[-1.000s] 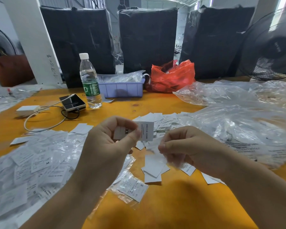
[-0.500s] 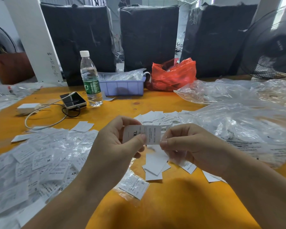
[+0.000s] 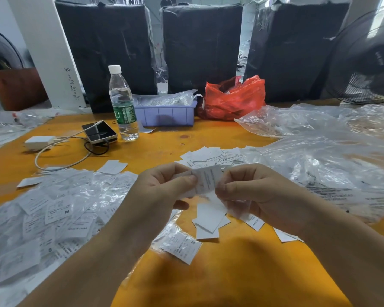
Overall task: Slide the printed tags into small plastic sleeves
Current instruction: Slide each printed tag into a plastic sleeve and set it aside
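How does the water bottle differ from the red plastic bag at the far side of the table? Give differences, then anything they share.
The water bottle is clear, with a white cap and green label; the red plastic bag is red throughout. The water bottle stands upright, tall and narrow; the red plastic bag sits low, wide and crumpled. The water bottle is left of the purple bin, the red plastic bag right of it. Both rest on the orange table.

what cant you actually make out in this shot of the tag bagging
- Head view: printed tag between the left hand and right hand; its text is blurred, and the left thumb covers one end.
- Whether a plastic sleeve is already around it: too clear to tell.
- Purple bin contents: hidden under crumpled plastic.
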